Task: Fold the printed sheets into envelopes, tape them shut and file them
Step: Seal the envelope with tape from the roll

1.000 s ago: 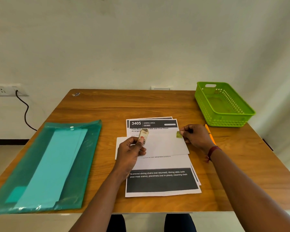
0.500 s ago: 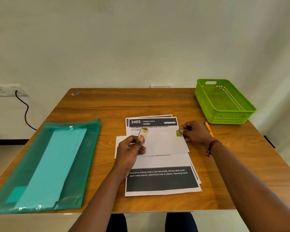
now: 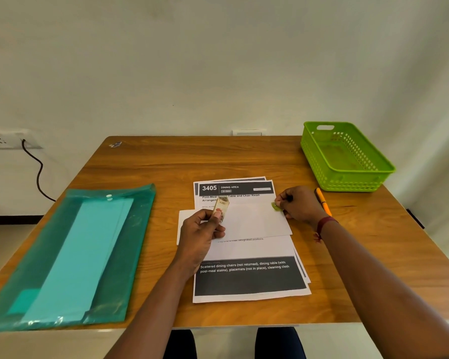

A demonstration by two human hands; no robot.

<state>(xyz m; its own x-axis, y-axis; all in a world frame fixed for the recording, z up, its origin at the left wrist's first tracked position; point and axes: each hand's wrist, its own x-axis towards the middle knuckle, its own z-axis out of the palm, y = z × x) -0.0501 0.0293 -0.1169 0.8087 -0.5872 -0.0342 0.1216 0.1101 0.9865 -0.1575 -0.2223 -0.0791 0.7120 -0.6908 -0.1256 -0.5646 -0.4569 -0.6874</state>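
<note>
Your left hand (image 3: 200, 234) still grips the tape roll (image 3: 221, 208) over the folded sheet (image 3: 252, 221), which lies on the printed sheets (image 3: 249, 278) at the middle of the worktop (image 3: 218, 161). Your right hand (image 3: 300, 203) keeps pinching green tape (image 3: 275, 206) at that sheet's right edge.

Glossy wooden table (image 3: 166, 164), perforated plastic basket (image 3: 347, 177).

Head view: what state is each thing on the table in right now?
printed sheets: unfolded, stacked.
envelope: folded, flat on the printed sheets.
tape roll: upright, gripped by left hand.
green tab: pinched by right hand at envelope edge.
teal folder: lying flat.
basket: upright.
pen: lying flat.
</note>
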